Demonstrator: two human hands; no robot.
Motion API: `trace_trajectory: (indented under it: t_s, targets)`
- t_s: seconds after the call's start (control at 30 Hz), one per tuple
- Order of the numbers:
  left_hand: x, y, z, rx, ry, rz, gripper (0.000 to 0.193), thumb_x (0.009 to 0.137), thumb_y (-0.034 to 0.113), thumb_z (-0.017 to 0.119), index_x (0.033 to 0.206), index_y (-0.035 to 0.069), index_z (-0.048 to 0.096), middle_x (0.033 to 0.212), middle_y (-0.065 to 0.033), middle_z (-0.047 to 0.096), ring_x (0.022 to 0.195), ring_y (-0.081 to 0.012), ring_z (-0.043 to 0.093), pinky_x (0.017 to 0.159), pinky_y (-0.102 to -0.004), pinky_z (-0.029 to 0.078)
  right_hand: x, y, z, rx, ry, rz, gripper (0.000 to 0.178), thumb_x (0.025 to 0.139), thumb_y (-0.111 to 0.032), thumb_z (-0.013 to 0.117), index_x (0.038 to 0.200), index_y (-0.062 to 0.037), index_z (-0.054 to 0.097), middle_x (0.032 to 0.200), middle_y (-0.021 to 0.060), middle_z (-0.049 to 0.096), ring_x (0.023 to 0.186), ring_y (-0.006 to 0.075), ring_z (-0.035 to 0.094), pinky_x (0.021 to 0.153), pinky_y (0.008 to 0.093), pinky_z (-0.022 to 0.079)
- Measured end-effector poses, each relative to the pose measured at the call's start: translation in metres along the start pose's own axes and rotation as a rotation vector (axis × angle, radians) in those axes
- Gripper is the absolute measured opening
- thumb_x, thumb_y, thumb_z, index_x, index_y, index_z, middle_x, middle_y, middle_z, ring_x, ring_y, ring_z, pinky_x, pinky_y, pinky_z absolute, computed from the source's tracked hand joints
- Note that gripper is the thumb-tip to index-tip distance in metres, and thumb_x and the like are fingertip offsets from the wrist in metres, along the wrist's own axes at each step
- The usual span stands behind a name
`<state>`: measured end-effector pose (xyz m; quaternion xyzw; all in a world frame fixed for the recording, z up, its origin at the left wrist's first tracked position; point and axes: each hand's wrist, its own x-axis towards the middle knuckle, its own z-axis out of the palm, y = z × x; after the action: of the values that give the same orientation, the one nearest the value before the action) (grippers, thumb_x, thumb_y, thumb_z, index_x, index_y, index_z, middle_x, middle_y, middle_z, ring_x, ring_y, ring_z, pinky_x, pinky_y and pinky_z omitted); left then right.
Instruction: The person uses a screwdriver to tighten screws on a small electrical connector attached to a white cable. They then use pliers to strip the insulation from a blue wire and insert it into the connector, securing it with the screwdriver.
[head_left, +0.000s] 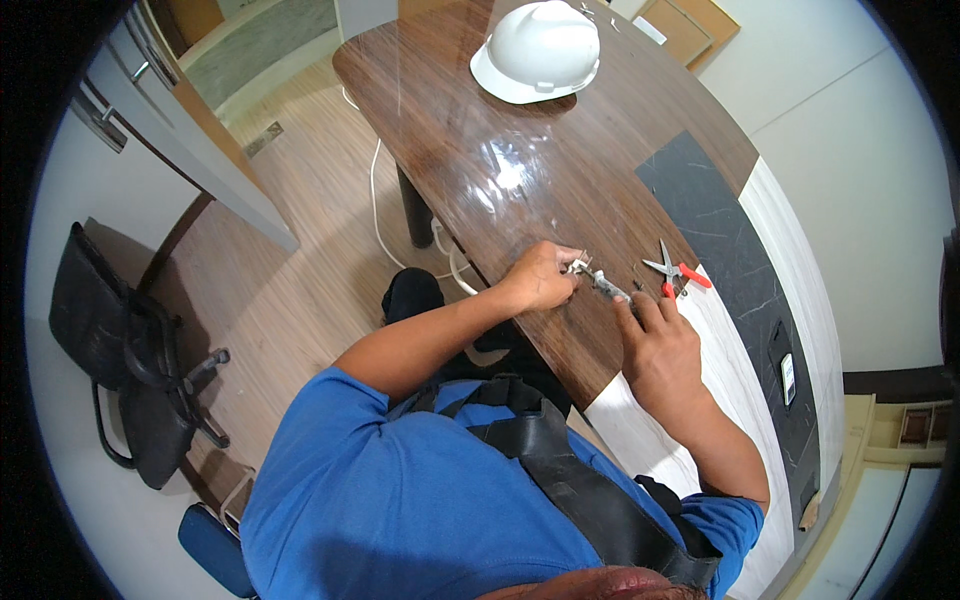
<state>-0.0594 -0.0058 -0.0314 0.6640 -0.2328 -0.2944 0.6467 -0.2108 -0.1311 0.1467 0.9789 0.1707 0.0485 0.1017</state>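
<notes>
My left hand point(543, 277) is closed over the near edge of the brown wood-grain table point(420, 90). Between its fingertips is a small white fitting point(577, 266) with thin metal-looking bits sticking out. From the right, my right hand point(662, 345) grips the end of a slim screwdriver-like tool point(606, 286) with a translucent grey handle. The tool's far end points at the fitting and meets or nearly meets it; the exact contact is too small to make out. Just beyond my right fingers lie red-handled scissors point(674, 272), blades spread.
A white hard hat point(540, 55) rests at the table's far end. On the dark inlaid strip point(720, 210) to the right lies a phone-like device point(788, 380). A white cable point(375, 190) trails on the floor beside the table leg. Black chairs point(125, 350) stand at left.
</notes>
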Motion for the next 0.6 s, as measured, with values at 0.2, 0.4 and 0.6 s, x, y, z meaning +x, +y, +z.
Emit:
trace_trajectory:
  t_s: [0.2, 0.4, 0.6]
  targets:
    - [0.0, 0.003, -0.001, 0.051, -0.044, -0.031, 0.033, 0.094, 0.003, 0.062, 0.127, -0.002, 0.067, 0.077, -0.0017, 0.065, 0.063, -0.0082, 0.056, 0.058, -0.0277, 0.047, 0.003, 0.007, 0.002, 0.295, 0.011, 0.191, 0.035, 0.085, -0.007, 0.068, 0.118, 0.0038, 0.066, 0.1, 0.0233, 0.068, 0.087, 0.0382, 0.069, 0.074, 0.0467, 0.057]
    - [0.0, -0.001, 0.0, 0.091, 0.007, 0.025, 0.039, 0.094, 0.005, 0.063, 0.133, -0.001, 0.065, 0.077, -0.002, 0.066, 0.063, -0.0085, 0.056, 0.059, -0.0281, 0.048, 0.01, 0.003, -0.003, 0.38, -0.103, 0.361, 0.034, 0.086, -0.009, 0.068, 0.117, 0.0048, 0.066, 0.096, 0.0239, 0.067, 0.084, 0.0391, 0.069, 0.073, 0.0475, 0.057]
    - [-0.008, 0.017, -0.003, 0.182, 0.027, 0.031, 0.041, 0.094, 0.007, 0.064, 0.135, -0.001, 0.065, 0.081, -0.0068, 0.071, 0.064, -0.0096, 0.059, 0.061, -0.0296, 0.051, 0.01, 0.0, 0.004, 0.071, -0.047, 0.101, 0.037, 0.083, -0.008, 0.07, 0.116, 0.0066, 0.066, 0.091, 0.0216, 0.064, 0.085, 0.0399, 0.067, 0.075, 0.0468, 0.056]
